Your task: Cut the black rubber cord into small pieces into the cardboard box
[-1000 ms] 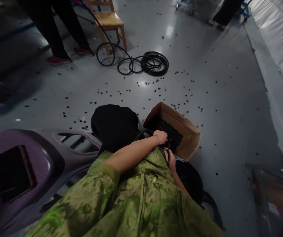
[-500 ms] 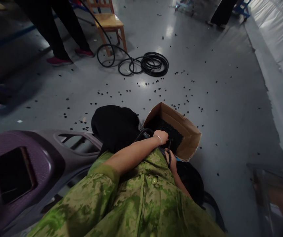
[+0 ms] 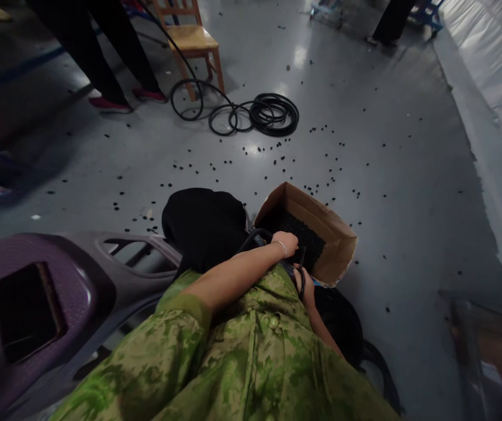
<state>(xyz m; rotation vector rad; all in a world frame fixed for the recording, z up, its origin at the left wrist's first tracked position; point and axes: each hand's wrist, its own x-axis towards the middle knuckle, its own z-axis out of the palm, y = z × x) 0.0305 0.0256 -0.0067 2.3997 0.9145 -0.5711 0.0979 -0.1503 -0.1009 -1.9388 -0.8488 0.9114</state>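
Note:
My left hand (image 3: 286,242), with a thin bracelet at the wrist, is closed over the near side of an open cardboard box (image 3: 338,248). What its fingers hold is hidden. A black cable (image 3: 257,233) curves up to that hand from the left. Just below and to the right, my right hand (image 3: 305,285) is closed around a length of black cable (image 3: 302,275) that stands up between the fingers. Many small black pieces (image 3: 292,225) fill the bottom of the box, which tilts towards me by my lap.
A coil of black hose (image 3: 274,114) lies on the floor, running up past a wooden chair (image 3: 193,38). Small black pieces are scattered around. A phone (image 3: 25,313) rests on a purple stool (image 3: 73,280) at left. A person in dark trousers (image 3: 106,52) stands at far left.
Both hands stay almost in place, with only a slight shift of the right hand and its cable. The standing person's near foot has moved slightly to the right.

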